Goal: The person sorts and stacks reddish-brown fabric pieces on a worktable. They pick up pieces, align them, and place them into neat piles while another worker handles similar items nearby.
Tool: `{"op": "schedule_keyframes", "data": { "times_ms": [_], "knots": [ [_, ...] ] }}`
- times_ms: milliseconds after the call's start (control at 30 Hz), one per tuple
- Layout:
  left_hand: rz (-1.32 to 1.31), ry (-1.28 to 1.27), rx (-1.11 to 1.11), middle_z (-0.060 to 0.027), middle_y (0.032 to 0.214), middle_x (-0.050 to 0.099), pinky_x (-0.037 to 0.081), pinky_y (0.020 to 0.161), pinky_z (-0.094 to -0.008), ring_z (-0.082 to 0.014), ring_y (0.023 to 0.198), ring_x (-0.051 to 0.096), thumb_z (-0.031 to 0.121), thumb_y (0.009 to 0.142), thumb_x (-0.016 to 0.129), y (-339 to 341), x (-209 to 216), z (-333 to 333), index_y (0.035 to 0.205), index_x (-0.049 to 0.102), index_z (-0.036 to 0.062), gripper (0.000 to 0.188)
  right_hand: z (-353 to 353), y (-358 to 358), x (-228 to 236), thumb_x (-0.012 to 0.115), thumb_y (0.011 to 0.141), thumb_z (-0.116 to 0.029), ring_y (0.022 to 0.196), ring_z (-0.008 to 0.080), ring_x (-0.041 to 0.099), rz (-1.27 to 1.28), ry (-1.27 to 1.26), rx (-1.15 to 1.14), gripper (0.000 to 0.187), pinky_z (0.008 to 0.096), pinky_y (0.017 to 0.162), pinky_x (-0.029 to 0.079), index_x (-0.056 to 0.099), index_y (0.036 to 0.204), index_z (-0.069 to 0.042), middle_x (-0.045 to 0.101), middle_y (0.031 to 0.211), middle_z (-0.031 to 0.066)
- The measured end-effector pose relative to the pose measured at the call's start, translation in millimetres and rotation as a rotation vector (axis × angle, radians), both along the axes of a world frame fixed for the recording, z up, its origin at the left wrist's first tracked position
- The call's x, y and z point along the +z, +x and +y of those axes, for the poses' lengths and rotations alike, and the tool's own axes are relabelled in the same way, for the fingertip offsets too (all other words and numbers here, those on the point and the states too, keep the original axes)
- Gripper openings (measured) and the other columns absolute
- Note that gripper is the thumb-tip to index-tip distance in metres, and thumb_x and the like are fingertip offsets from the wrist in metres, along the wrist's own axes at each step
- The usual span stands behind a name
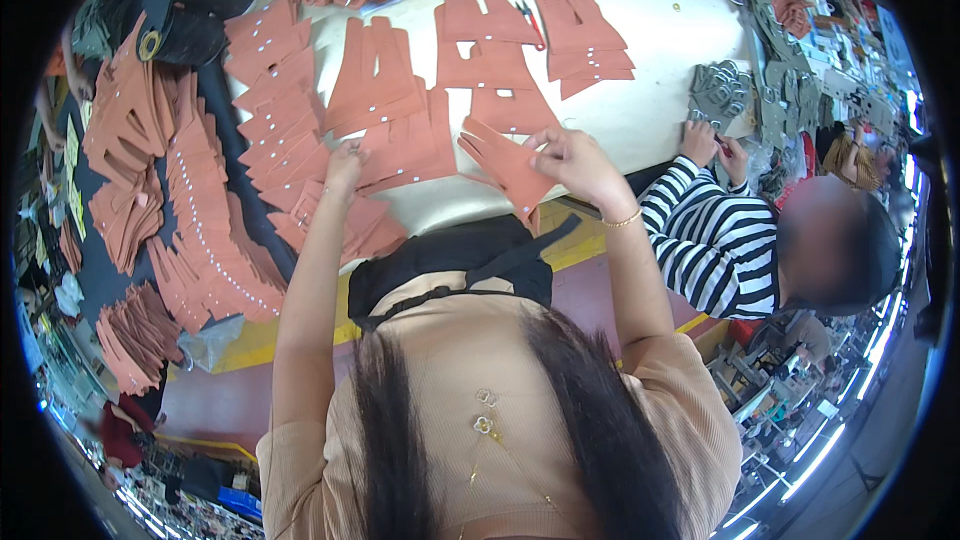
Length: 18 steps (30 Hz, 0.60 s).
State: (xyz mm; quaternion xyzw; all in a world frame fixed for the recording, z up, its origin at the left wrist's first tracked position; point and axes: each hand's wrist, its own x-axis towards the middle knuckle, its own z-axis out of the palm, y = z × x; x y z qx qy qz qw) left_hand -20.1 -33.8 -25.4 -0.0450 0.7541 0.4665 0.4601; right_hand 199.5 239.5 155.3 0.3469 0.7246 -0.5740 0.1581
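A coral-coloured cut fabric piece with a long slit hangs over the table's near edge. My right hand pinches it at its right side, with the thumb and fingers closed. To the left, my left hand has its fingers curled at the corner of another coral fabric piece lying flat on the table. Beyond my hands lie overlapping stacks of such pieces, dotted with small white marks. A single slit piece tops the middle stack, beside red-handled snips.
A pale worktable spreads ahead. Fanned coral stacks cover a dark surface at left, near black rolls. At right, a person in a striped top handles grey-green pieces.
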Motion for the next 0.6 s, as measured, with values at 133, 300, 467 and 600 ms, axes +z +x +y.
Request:
{"op": "schedule_keyframes", "data": {
  "times_ms": [133,300,467,600],
  "knots": [
    [-0.008,0.004,-0.02,-0.0106,0.102,0.062,0.048,0.08,-0.0291,-0.0157,0.09,0.06,0.005,0.09,0.052,0.4,-3.2,-2.2,0.113,0.054,-0.0019,0.024,45.5,-29.2,29.9,0.06,0.086,-0.011,0.067,0.0076,0.057,0.109,0.157,0.052,0.024,0.0232,0.062,0.046,0.061,0.107,0.002,0.066,0.079,0.0034],
    [-0.031,0.022,-0.026,-0.0107,0.105,0.062,0.047,0.083,-0.0283,-0.0153,0.094,0.059,0.006,0.09,0.052,0.3,-7.4,-7.0,0.116,0.052,-0.0021,0.027,111.2,-64.3,45.9,0.062,0.088,-0.014,0.074,0.0095,0.061,0.547,0.022,-0.263,0.027,0.0235,0.061,0.05,0.059,0.111,-0.001,0.066,0.086,0.0038],
    [-0.032,0.049,-0.006,-0.0098,0.106,0.061,0.046,0.085,-0.028,-0.015,0.096,0.058,0.006,0.09,0.052,2.5,-2.4,-5.5,0.117,0.051,-0.0022,0.028,180.2,-75.4,-31.5,0.062,0.088,-0.013,0.078,0.0109,0.061,0.495,-0.016,-0.61,0.026,0.0257,0.06,0.053,0.058,0.112,-0.003,0.065,0.088,0.0061],
    [0.011,0.023,0.015,-0.0098,0.107,0.061,0.045,0.086,-0.0282,-0.015,0.098,0.058,0.004,0.088,0.054,4.1,4.8,-2.0,0.113,0.054,-0.0031,0.026,224.1,-62.0,-123.8,0.064,0.086,-0.011,0.076,0.012,0.062,0.033,0.22,-0.685,0.025,0.0252,0.059,0.053,0.06,0.109,-0.003,0.065,0.088,0.0073]
  ]
}}
